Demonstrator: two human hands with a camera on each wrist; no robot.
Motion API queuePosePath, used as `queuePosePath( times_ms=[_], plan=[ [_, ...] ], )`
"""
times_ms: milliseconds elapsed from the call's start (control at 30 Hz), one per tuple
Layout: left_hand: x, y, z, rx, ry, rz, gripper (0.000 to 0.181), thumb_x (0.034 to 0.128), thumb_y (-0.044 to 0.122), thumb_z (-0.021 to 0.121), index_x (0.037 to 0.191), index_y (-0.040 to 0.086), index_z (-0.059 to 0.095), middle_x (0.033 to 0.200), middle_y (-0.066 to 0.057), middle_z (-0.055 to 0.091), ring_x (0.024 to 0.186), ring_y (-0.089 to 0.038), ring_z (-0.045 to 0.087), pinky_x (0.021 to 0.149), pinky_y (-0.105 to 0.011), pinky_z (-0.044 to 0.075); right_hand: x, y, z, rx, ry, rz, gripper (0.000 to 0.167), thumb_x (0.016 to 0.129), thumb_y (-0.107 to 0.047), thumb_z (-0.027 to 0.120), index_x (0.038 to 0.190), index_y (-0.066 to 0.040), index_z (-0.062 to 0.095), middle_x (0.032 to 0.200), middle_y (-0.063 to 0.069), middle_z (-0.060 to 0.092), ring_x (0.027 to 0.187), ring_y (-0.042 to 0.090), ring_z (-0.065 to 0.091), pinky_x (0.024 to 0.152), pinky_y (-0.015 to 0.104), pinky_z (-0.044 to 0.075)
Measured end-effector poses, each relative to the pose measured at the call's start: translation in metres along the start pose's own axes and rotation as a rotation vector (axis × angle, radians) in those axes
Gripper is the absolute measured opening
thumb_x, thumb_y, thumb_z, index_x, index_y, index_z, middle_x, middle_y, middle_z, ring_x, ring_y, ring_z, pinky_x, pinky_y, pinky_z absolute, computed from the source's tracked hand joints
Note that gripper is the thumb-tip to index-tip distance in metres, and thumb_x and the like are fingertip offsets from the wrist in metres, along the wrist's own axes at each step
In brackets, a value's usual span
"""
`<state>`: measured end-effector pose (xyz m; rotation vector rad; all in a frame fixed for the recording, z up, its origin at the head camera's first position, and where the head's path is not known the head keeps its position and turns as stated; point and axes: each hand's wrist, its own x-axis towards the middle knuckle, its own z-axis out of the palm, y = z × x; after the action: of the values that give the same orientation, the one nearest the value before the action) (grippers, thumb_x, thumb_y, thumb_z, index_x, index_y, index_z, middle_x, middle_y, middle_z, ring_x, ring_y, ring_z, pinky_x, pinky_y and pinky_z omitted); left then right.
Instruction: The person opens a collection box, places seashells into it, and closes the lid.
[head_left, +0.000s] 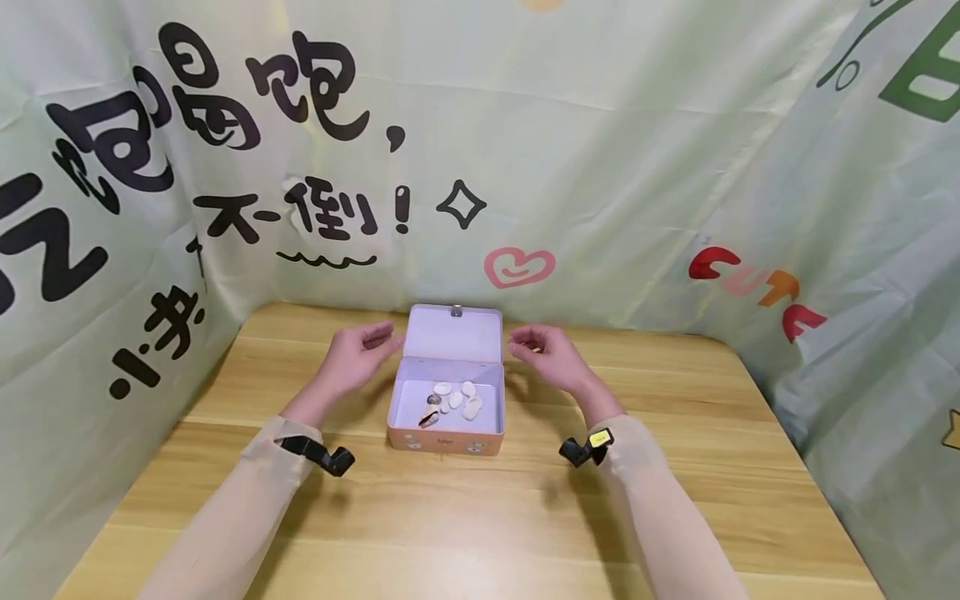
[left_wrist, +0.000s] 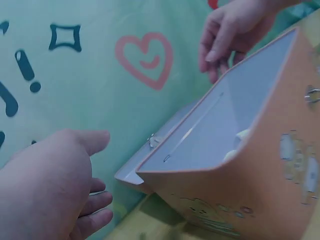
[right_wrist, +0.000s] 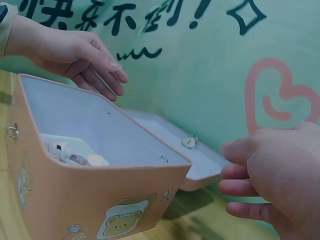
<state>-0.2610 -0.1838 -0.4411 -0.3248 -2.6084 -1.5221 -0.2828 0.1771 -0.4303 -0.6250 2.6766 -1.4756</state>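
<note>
A hinged tin box [head_left: 446,443] stands on the table, peach outside with bear pictures and pale lavender inside. Its lid [head_left: 453,332] is tipped back toward the cloth. On the box floor lie several small white oval pieces [head_left: 472,407], either shells or pebbles, along with a dark roundish one [head_left: 434,400] and a brown-streaked one [head_left: 429,417]. My left hand [head_left: 356,360] hovers beside the lid's left edge, fingers loosely bent and holding nothing. To the right of the lid, my right hand [head_left: 552,357] is raised with relaxed fingers, apart from the box and also holding nothing.
A printed cloth [head_left: 622,192] hangs behind and on both sides of the wooden table [head_left: 465,533]. Black wrist cameras are strapped over both sleeves. A metal clasp [head_left: 456,311] sits on the lid's far edge.
</note>
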Motion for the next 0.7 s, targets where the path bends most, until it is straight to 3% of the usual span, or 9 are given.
queuePosePath(
  times_ms=[267,433,700],
  plan=[
    [0.018,-0.019,0.004,-0.006,-0.018,-0.055,0.053,0.1068,0.024,0.068,0.146,-0.010,0.056,0.143,-0.027,0.061,0.130,-0.041,0.061,0.107,-0.048,0.052,0.011,0.013,0.013,0.101,-0.004,0.082,0.032,0.108,-0.013,0.065,0.130,0.010,0.066,0.116,0.024,0.073,0.107,0.047,0.069,0.091,0.050,0.060],
    [0.026,-0.026,0.011,-0.012,-0.013,-0.057,0.050,0.1073,0.024,0.067,0.143,-0.010,0.058,0.139,-0.026,0.065,0.126,-0.040,0.064,0.105,-0.049,0.054,0.015,0.017,0.019,0.127,-0.006,0.131,0.032,0.108,-0.012,0.063,0.130,0.010,0.066,0.118,0.025,0.072,0.106,0.045,0.070,0.091,0.051,0.060],
    [0.031,-0.025,0.017,-0.019,-0.023,-0.086,0.052,0.1088,0.029,0.064,0.144,-0.009,0.059,0.140,-0.026,0.064,0.129,-0.039,0.061,0.108,-0.050,0.051,0.018,0.023,0.022,0.128,-0.015,0.188,0.033,0.111,-0.017,0.060,0.129,0.009,0.068,0.115,0.022,0.073,0.104,0.037,0.071,0.091,0.044,0.061]
  ],
)
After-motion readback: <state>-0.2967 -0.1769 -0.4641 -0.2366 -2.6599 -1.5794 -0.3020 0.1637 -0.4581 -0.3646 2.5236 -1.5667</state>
